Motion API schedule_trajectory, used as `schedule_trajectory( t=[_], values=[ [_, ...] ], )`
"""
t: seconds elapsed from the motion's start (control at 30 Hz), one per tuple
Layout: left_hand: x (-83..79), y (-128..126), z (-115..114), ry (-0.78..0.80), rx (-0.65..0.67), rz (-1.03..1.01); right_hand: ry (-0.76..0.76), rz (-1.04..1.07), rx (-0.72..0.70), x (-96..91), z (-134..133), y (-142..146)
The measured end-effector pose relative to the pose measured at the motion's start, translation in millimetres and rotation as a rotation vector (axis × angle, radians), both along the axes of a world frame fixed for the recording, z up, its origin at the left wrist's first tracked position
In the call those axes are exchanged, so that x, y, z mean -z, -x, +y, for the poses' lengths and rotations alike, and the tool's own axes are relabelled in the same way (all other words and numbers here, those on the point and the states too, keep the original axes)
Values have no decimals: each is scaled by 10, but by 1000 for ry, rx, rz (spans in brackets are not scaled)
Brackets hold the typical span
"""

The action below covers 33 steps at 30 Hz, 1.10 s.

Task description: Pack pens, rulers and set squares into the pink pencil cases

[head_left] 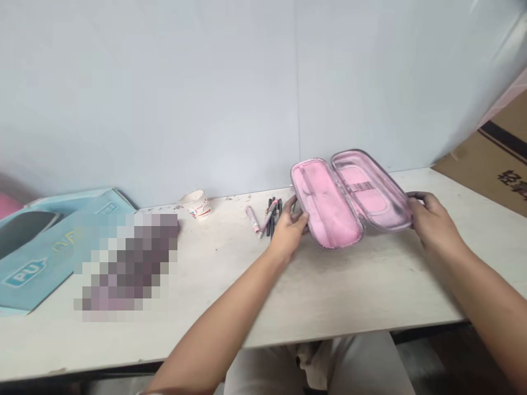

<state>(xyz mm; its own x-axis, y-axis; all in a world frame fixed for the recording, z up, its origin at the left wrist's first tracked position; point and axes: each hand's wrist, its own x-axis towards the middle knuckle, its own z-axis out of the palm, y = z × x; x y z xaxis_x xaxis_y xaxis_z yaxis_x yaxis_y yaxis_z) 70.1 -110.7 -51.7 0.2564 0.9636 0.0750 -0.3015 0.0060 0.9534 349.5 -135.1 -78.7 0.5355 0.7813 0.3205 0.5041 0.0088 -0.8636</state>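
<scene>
We hold a pink, round-cornered, fabric-lined pencil case (329,204) unfolded between our two hands, above the off-white worktop (230,285). Our left hand (289,226) grips the outer edge of the pink mesh half. Our right hand (432,219) grips the glossy, grey-rimmed half, whose pink inner panel carries a short row of loops. Slim black and pink pens (269,219) lie just beyond our left hand.
</scene>
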Motion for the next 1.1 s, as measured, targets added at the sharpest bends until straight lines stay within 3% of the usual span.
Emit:
schedule_trajectory(
  t=[0.13,0.23,0.33,0.43,0.5,0.63,0.8,0.93,1.1],
  values=[
    [95,-387,61,18,81,110,182,-59,69,83,-173,-339],
    [175,-588,158,17,36,290,250,-211,107,118,-199,-525],
    [191,-665,235,-149,-54,591,301,-360,80,119,-193,-624],
    [151,-686,221,-442,-84,951,221,-608,7,98,-191,-540],
    [138,-708,167,-582,-10,1139,114,-753,-101,88,-195,-389],
    [190,-764,79,-656,162,1355,162,-893,-345,92,-216,-86],
    [230,-749,76,-710,175,1389,246,-952,-345,106,-239,-16],
    [116,-510,136,-751,-1,1340,192,-953,-311,146,-252,-91],
    [-32,266,334,-614,-508,1481,-3,-901,-219,124,-246,-82]
  ],
)
